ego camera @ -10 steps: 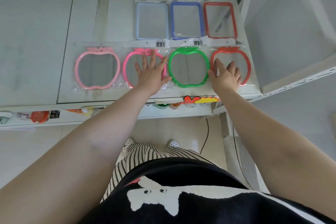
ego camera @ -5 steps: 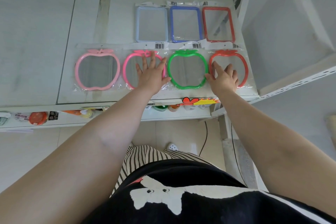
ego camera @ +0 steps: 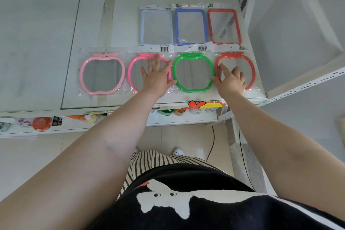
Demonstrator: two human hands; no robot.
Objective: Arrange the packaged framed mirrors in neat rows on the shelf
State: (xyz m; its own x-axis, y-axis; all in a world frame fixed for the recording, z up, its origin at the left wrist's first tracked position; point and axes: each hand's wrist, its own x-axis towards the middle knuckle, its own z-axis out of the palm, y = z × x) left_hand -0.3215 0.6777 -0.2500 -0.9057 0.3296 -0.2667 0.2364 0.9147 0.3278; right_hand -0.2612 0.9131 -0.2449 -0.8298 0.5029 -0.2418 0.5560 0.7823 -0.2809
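Packaged mirrors lie flat in two rows on the white shelf (ego camera: 46, 43). The front row holds apple-shaped frames: light pink (ego camera: 101, 73), hot pink (ego camera: 133, 73), green (ego camera: 193, 72) and red (ego camera: 248, 67). Behind them lie rectangular frames: pale blue (ego camera: 156, 27), dark blue (ego camera: 191, 26) and red (ego camera: 224, 26). My left hand (ego camera: 157, 78) rests flat with spread fingers on the hot pink apple mirror. My right hand (ego camera: 231, 81) lies on the red apple mirror, fingers slightly bent, thumb at the gap beside the green frame.
A white upright and an angled side panel (ego camera: 291, 43) close off the shelf's right end. A lower shelf (ego camera: 93, 123) carries small bottles and jars. A black cable (ego camera: 211, 142) hangs to the tiled floor near my feet.
Both hands stay on the same two apple mirrors. The view has shifted slightly; the red apple mirror has edged a little toward the green one.
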